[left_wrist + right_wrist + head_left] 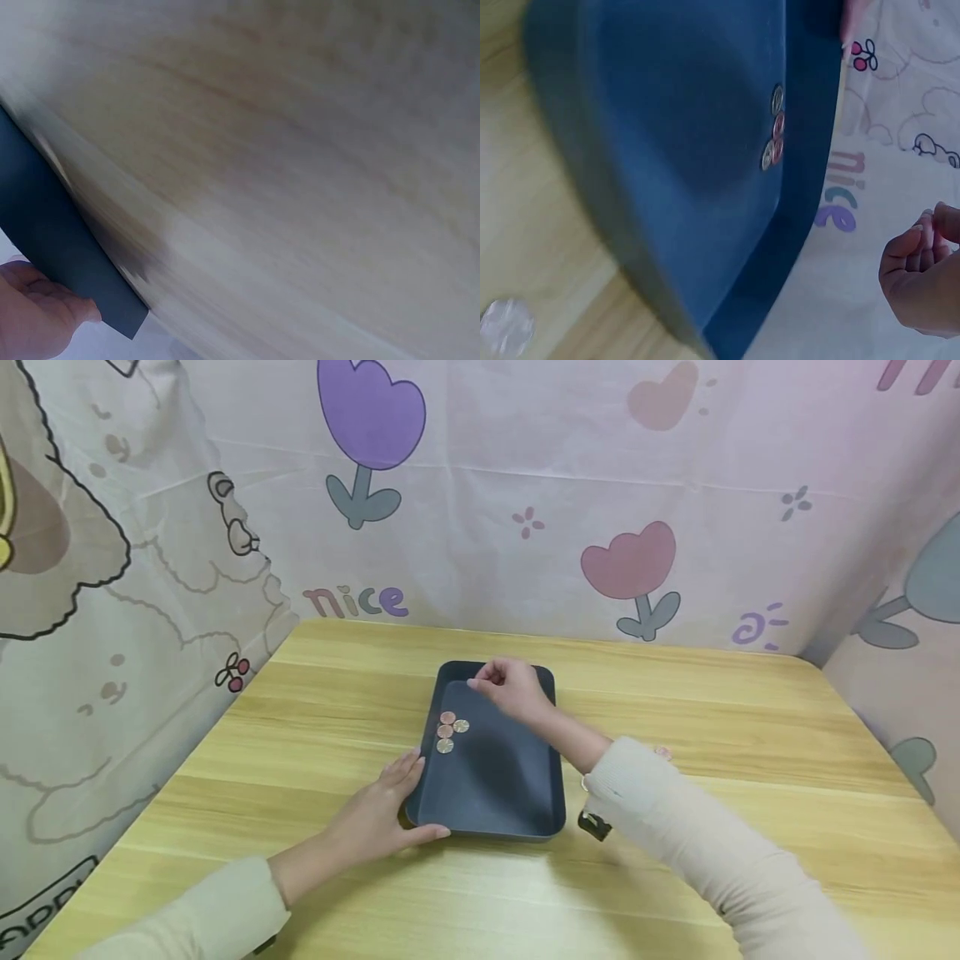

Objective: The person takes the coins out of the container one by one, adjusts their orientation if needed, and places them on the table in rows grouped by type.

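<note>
Leftmost on my head feed, a pale printed cloth [112,710] hung beside the wooden table [225,760], with cartoon outlines on it and the word "nice" [356,602] on the part behind. Next came a light sleeve [225,902], and from it the person's left hand [382,810] reached to the near left corner of a dark tray [495,802]. I saw its thumb spread well apart from the fingers, thumb at the near wall, the extended fingers against the left wall.

Inside the tray, close to the left wall, lay four coins: a copper-coloured coin [447,717], a second copper one [445,731] and a golden coin [446,746] in a short row, plus another golden coin [461,726] just to their right.

Over the tray's far part, my feed showed the right hand [513,689] with its fingers curled in and their tips close to the thumb; I could not tell whether anything was between them. Beneath the right cuff [618,777] sat a small black piece [594,825]. On the table beyond that arm, to the right of the tray, I spotted a pinkish coin [663,752].
</note>
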Action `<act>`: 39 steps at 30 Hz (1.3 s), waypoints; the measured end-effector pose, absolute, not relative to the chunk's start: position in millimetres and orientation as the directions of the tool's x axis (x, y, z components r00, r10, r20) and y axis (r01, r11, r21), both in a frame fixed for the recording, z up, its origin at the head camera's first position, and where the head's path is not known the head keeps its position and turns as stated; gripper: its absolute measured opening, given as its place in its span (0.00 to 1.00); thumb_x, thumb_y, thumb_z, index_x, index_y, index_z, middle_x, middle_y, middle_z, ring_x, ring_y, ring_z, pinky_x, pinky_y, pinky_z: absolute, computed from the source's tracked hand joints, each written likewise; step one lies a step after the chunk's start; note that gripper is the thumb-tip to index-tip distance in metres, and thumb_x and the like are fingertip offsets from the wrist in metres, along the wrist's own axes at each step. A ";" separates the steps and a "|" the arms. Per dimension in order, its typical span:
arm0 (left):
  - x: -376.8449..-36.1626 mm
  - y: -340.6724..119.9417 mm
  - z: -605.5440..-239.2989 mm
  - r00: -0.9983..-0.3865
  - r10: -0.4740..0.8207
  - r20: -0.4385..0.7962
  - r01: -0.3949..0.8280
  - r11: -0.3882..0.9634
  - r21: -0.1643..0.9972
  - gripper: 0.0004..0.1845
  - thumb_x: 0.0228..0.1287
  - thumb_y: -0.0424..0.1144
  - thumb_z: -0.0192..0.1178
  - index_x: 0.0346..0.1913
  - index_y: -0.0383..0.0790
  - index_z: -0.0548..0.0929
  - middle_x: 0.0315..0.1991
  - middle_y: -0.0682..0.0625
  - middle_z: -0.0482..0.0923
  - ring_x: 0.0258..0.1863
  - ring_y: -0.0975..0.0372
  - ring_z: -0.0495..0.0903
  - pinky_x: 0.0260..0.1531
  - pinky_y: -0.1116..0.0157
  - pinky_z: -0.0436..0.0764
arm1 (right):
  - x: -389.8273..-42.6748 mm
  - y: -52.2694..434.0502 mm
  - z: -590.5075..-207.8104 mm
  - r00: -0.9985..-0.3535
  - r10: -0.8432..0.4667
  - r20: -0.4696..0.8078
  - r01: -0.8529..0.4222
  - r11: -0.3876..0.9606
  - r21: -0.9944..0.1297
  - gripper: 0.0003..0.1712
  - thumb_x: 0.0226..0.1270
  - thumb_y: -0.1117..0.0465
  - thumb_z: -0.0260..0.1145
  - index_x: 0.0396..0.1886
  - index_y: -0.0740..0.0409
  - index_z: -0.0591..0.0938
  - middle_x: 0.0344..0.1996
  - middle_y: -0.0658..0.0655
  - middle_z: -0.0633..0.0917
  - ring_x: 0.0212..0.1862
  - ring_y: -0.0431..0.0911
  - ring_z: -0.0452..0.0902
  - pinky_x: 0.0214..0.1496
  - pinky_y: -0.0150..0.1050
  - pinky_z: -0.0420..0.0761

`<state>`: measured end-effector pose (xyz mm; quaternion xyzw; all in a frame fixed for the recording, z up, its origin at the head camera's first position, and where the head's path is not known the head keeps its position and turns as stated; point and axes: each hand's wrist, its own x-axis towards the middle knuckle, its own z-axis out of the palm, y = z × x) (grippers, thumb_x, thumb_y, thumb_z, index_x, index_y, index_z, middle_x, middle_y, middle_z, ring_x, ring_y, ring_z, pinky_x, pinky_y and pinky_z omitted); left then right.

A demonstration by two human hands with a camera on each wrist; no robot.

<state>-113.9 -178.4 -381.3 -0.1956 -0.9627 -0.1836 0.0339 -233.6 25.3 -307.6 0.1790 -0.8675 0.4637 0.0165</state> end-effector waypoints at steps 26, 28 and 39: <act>-114.9 -176.9 -383.6 -0.913 0.381 0.146 0.408 0.849 0.336 0.52 0.48 0.68 0.60 0.65 0.28 0.65 0.68 0.35 0.60 0.65 0.40 0.63 0.58 0.47 0.71 | -268.8 -10.8 -365.4 -0.955 -0.292 0.045 -0.194 0.506 -0.840 0.08 0.58 0.62 0.67 0.31 0.65 0.82 0.23 0.55 0.80 0.24 0.38 0.69 0.24 0.26 0.69; -115.2 -177.1 -384.0 -0.914 0.378 0.146 0.405 0.850 0.336 0.52 0.48 0.68 0.61 0.65 0.28 0.65 0.68 0.35 0.59 0.65 0.40 0.63 0.58 0.47 0.71 | -270.2 -9.8 -369.2 -0.960 -0.278 -0.019 -0.127 0.496 -0.859 0.08 0.58 0.63 0.68 0.32 0.65 0.82 0.23 0.53 0.79 0.24 0.39 0.69 0.24 0.26 0.69; -114.9 -178.6 -384.8 -0.916 0.372 0.152 0.402 0.853 0.332 0.52 0.48 0.67 0.61 0.65 0.28 0.65 0.68 0.35 0.59 0.65 0.40 0.62 0.58 0.47 0.71 | -274.9 -1.3 -376.4 -0.913 -0.359 -0.192 -0.070 0.604 -0.794 0.10 0.55 0.66 0.69 0.37 0.67 0.82 0.19 0.48 0.72 0.24 0.39 0.67 0.26 0.26 0.67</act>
